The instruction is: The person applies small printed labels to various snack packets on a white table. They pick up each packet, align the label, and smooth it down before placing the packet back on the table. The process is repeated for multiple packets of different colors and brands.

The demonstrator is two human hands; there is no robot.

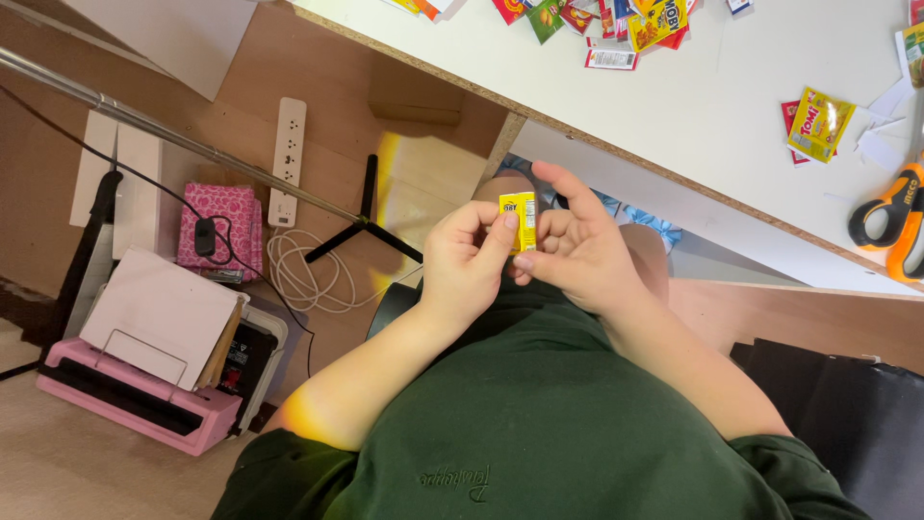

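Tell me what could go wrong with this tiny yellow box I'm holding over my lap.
The tiny yellow box is pinched only at its edges between the left hand and right hand, so a squeeze could crush it. If it slips, it may fall past the lap toward the white cable on the floor.

Home craft corner: white table, scissors, paper cut-outs.

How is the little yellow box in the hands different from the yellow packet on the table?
The tiny yellow box is folded into a box shape and stands upright; the yellow packet looks flat. The box is pinched between the left hand and right hand; the packet lies untouched on the white table. Both are yellow and printed.
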